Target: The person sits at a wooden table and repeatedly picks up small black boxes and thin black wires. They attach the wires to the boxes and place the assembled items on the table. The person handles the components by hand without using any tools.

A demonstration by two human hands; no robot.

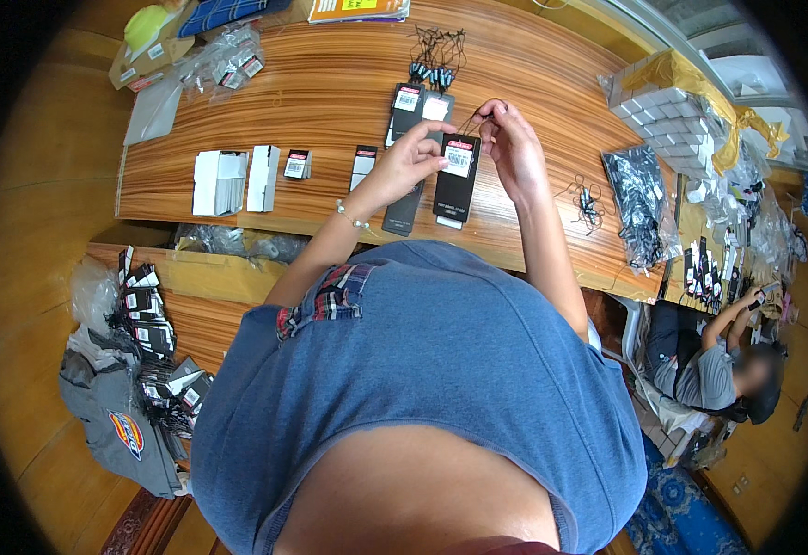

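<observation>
Over the wooden table, my left hand pinches the upper left edge of a black hang tag with a red strip and a white barcode sticker. My right hand is raised at the tag's upper right, its thumb and finger pinching the tag's black string. More black tags lie under and beside my left hand, among them a long dark tag partly covered by it. Just beyond, a pile of stickered black tags sits below a bundle of black strings with light blue fasteners.
White card stacks and a small tag stack stand left. Loose strings, a bag of black strings and white boxes lie right. Finished-looking tag bunches rest lower left. Another person sits at the right.
</observation>
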